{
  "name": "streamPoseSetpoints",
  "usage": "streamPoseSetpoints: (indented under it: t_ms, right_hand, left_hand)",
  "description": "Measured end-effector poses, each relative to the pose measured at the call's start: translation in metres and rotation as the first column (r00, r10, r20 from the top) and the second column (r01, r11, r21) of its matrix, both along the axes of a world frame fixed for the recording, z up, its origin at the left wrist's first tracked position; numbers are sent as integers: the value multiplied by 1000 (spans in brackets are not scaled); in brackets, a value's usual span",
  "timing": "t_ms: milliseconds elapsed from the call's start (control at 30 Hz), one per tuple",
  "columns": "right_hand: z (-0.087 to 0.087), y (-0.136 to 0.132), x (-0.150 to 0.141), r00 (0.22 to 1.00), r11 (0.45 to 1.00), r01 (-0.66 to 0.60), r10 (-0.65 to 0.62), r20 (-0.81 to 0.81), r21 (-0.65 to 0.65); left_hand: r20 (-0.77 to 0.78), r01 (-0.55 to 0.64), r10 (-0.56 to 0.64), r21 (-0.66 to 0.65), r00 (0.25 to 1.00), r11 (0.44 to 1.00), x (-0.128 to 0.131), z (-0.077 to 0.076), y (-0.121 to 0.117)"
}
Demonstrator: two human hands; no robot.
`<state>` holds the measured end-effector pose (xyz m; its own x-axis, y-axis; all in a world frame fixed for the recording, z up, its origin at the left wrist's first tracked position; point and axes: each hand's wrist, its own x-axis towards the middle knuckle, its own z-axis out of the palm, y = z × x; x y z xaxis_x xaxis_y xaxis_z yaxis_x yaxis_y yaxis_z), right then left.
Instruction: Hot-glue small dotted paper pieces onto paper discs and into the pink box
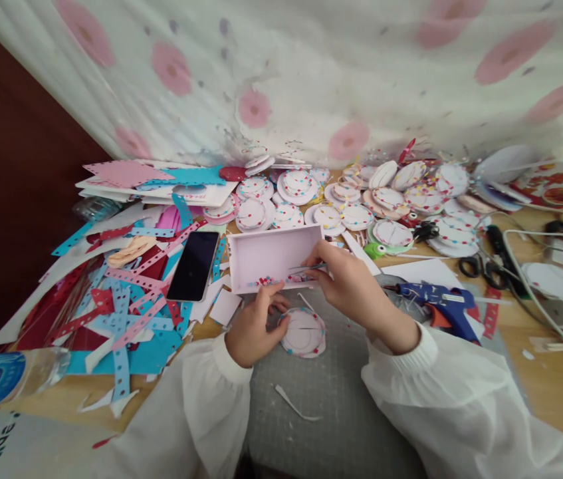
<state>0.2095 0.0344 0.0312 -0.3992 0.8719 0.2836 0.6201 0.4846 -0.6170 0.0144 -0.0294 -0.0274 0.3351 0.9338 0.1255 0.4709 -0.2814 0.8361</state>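
My left hand (254, 326) rests curled on the edge of a round white paper disc (305, 332) with coloured dots on its rim, lying on a grey cutting mat (331, 399). My right hand (348, 279) is closed on thin metal tweezers (306, 267), whose tips reach into a shallow pale pink box (274, 256). Small red and blue paper dots (266, 281) lie along the box's near wall.
Several finished dotted discs (355, 193) pile up at the back. Punched red, blue and pink paper strips (126, 299) and a black phone (194, 265) lie left. A blue glue gun (438, 299), scissors (480, 266) and cables sit right. A water bottle (6, 376) lies at near left.
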Motion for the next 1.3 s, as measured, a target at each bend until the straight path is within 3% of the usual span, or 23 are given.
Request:
streamPoseSetpoints:
  t_ms: [167, 433, 833, 1300]
  right_hand:
    - [-6, -2, -2, 988, 997, -21, 9, 155, 76]
    - [3, -3, 2, 995, 1000, 4, -6, -95, -14]
    - [4, -1, 3, 996, 989, 65, -71, 47, 131]
    - [5, -2, 3, 991, 982, 70, -88, 103, 173]
  left_hand:
    - [-5, -14, 14, -3, 1000, 1000, 0, 0, 0]
    - [-6, -7, 7, 21, 1000, 1000, 0, -1, 0]
    - [-2, -2, 2, 12, 1000, 1000, 0, -1, 0]
    - [-4, -1, 1, 18, 1000, 1000, 0, -2, 0]
